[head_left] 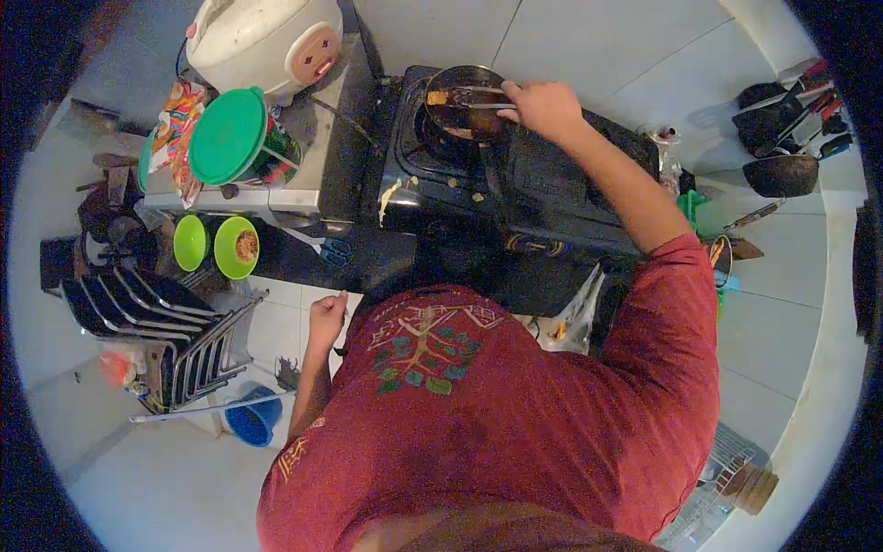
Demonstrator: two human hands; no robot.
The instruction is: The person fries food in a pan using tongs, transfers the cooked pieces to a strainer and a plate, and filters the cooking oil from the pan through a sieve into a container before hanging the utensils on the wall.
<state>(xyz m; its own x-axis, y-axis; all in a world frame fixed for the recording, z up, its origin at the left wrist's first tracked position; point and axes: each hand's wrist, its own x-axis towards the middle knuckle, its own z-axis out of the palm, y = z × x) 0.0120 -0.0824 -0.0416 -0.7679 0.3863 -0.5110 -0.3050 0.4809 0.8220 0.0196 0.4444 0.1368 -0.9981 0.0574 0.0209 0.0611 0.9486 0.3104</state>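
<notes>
My right hand (pixel 544 109) is closed around metal tongs (pixel 492 105), which reach left over a dark frying pan (pixel 467 75). At the tongs' tips is a small orange-brown piece of food (pixel 438 97); I cannot tell whether it is gripped or resting in the pan. The pan sits on the back left of a black gas stove (pixel 418 179). Down by my waist, away from the counter, my left hand (pixel 328 319) is curled closed, with nothing visible in it.
Left of the stove stand a rice cooker (pixel 267 46) and a green-lidded tub (pixel 227 138). Below them are two green bowls (pixel 237 261), one with crumbly food, and scissors (pixel 333 252). Stacked chairs (pixel 156 313) and a blue bucket (pixel 253 419) are lower left. Utensils (pixel 791 120) hang at right.
</notes>
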